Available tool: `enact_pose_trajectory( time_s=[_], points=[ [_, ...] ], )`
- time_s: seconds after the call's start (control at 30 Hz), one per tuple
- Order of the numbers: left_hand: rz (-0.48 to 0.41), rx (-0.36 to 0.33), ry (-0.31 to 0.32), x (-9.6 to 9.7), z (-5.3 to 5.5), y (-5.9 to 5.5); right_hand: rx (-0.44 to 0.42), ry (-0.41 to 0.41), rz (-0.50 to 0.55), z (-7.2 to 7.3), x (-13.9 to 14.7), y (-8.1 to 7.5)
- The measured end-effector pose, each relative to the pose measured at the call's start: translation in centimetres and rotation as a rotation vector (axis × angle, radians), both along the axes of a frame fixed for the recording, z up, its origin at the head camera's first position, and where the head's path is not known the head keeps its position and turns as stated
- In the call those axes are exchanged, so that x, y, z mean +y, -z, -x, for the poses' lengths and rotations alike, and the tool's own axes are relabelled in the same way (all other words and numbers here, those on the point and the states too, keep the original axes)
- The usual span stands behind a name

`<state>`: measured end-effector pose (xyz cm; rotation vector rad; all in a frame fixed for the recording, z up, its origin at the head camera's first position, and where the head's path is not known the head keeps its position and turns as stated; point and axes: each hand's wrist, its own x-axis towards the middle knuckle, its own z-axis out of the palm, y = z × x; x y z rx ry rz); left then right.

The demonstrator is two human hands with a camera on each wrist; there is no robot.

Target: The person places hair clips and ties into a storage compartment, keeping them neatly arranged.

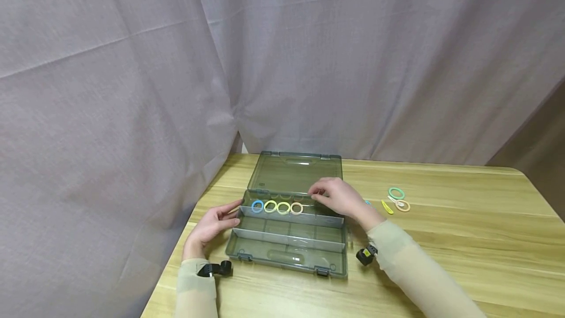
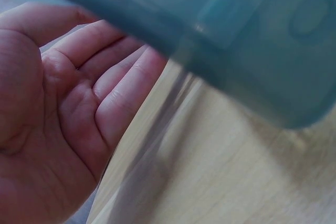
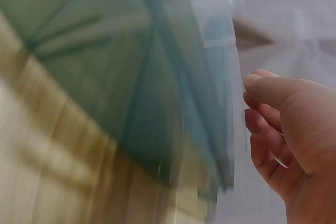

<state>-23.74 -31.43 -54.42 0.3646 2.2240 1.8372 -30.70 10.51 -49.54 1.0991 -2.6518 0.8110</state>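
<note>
Left forearm [image 1: 194, 288]: pale beige fabric sleeve, aligned toward 12 o'clock in the head view. Left grip [image 1: 209, 225]: bare hand, directed between 1 and 2 o'clock. Left fingers [image 2: 123, 87] are extended with a slight bend; left thumb [image 1: 228, 223] is spaced apart from them, pointing toward 2–3 o'clock. The left wrist view shows the palm [image 2: 50, 145].

Right forearm [image 1: 423, 269]: matching sleeve, aligned toward 10 o'clock. Right grip [image 1: 341, 198]: bare hand, back facing up, directed toward 10 o'clock. Right fingers [image 3: 260, 153] are loosely bent toward the palm; right thumb [image 3: 273, 90] lies alongside, its tip near a fingertip.
</note>
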Motion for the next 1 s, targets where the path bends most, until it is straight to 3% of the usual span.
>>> enact_pose_trajectory(
  time_s=[0.47, 0.67, 1.0],
  points=[
    [0.018, 0.007, -0.004, -0.5, -0.3, -0.1, -0.104, 0.253, 0.198, -1.2, 9.1, 2.7],
    [-0.006, -0.021, -0.024, -0.4, -0.4, 0.0, -0.09, 0.335, 0.202, -2.1, 12.3, 3.6],
    [-0.01, -0.01, -0.001, -0.5, -0.3, 0.1, -0.076, 0.435, 0.178, -3.3, 16.6, 4.5]
  ],
)
